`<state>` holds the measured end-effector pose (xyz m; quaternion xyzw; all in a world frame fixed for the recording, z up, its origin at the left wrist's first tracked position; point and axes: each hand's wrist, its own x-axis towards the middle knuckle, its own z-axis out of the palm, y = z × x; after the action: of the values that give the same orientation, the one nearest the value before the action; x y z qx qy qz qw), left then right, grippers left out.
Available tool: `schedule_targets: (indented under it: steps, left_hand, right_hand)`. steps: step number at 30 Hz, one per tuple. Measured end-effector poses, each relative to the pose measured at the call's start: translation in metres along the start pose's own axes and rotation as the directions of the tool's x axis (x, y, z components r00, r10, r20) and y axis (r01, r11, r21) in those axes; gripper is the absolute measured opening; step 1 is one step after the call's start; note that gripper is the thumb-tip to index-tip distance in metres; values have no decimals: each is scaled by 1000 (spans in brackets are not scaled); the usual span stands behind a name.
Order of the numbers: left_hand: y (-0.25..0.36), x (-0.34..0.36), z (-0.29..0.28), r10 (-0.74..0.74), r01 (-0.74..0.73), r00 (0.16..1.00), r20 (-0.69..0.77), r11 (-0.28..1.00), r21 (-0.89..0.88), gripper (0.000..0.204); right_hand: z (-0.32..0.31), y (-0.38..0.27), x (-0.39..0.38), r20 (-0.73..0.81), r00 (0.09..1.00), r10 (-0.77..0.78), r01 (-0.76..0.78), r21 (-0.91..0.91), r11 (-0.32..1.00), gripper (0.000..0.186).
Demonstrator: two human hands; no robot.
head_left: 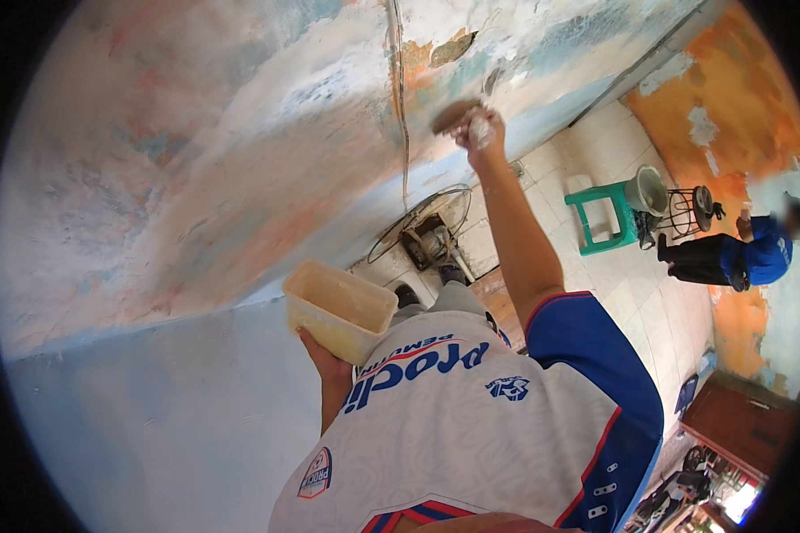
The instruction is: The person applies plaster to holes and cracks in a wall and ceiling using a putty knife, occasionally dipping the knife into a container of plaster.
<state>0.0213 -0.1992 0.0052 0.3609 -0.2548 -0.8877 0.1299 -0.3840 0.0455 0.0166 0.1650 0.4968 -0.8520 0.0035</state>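
Note:
My right hand (484,133) is raised to the mottled, patchy wall (196,160), its fingers closed on a putty knife (451,116). The blade is held at or very near the wall surface; exact contact cannot be told. White smears show on the fingers. A chipped patch (453,49) and a vertical cable (398,107) are on the wall just above and left of that hand. Lower down, my left hand (316,348) grips the side of a cream rectangular plastic container (338,302) with pale residue inside, held in front of my body.
Below the wall are coiled cable and a metal device (431,244) by my feet. Rightward on the tiled floor (631,311) stand a green stool (600,222), a bucket (647,191) and a round stool (689,204). A person in blue (764,258) is near an orange wall (720,98).

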Motion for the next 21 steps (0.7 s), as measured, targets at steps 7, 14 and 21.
schedule_targets:
  steps: [7, 14, 21]
  left_hand:
    - [-27, -8, 57, 45, -45, 999, -7, 997, 59, 67]
    - [-48, -16, 103, 153, -148, 987, -59, 987, 69, 66]
    - [-76, -17, 87, 235, -229, 971, -39, 966, 117, 67]
  right_hand:
    - [45, -184, -91, 294, 935, -198, 153, 170, 974, 10]
    - [-46, -85, -73, 143, 986, 88, -90, 10, 996, 13]
    - [-102, 85, 38, 178, 938, 299, -299, -28, 954, 20]
